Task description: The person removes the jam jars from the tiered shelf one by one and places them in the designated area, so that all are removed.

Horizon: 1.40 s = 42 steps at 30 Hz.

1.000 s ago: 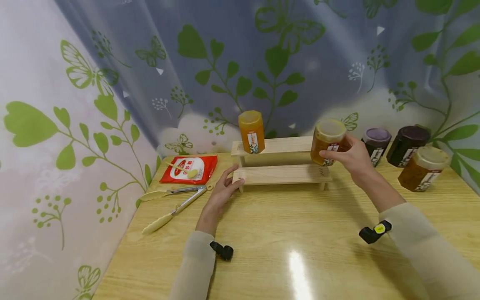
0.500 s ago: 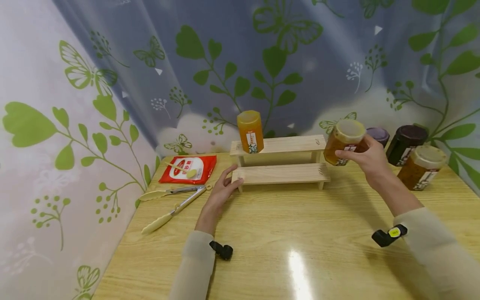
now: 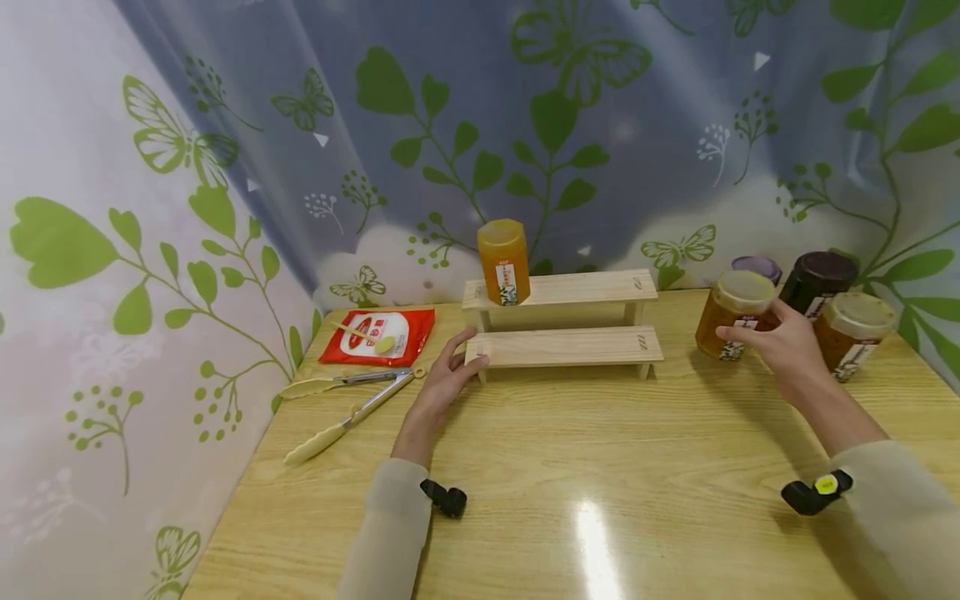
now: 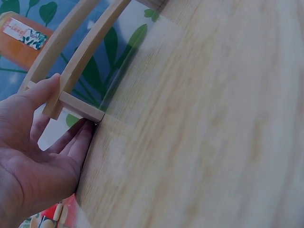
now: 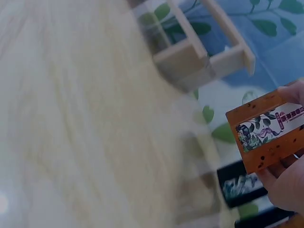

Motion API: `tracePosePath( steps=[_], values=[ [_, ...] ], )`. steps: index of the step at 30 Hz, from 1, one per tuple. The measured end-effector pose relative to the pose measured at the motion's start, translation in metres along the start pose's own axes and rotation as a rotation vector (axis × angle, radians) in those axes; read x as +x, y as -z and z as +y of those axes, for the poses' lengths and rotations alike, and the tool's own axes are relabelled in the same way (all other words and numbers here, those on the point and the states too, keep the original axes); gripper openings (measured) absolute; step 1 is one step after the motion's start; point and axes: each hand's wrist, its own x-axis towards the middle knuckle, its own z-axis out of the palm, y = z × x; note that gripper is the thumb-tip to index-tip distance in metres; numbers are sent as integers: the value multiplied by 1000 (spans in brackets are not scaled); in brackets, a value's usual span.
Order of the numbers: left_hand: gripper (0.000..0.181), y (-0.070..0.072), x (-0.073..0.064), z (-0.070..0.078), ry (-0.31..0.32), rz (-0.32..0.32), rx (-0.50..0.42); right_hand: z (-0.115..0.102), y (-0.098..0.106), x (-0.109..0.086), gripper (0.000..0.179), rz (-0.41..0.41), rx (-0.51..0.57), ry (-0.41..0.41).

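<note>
My right hand grips an amber jam jar with a pale lid and a white label, right of the two-tier wooden rack. In the right wrist view the jar looks raised off the table, its dark-flecked contents showing. My left hand holds the rack's left end. Seen from the left wrist, the thumb of this hand lies on the lower shelf and the fingertips touch the leg. An orange jar stands at the left of the upper shelf.
Behind and beside my right hand stand a purple-lidded jar, a dark jar and another amber jar. On the left lie a red-and-white packet with a pale stick on it, and open tongs. A patterned curtain hangs behind.
My right hand has carried the amber jar away from the rack's right end, to the right and lower. The left hand has stayed on the rack.
</note>
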Motion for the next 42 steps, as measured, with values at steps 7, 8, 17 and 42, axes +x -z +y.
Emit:
tracePosePath(
  steps=[7,8,17,42],
  values=[
    [64,-1,0,0,6,-5,-7,23,18,-4,83,48,-120,-15],
    [64,-1,0,0,3,-4,-9,26,19,-4,78,57,-123,-10],
    [64,0,0,-1,1,-6,-9,46,27,-6,58,86,-32,31],
    [62,-1,-1,1,17,17,10,60,30,-3,53,-33,395,71]
  ],
)
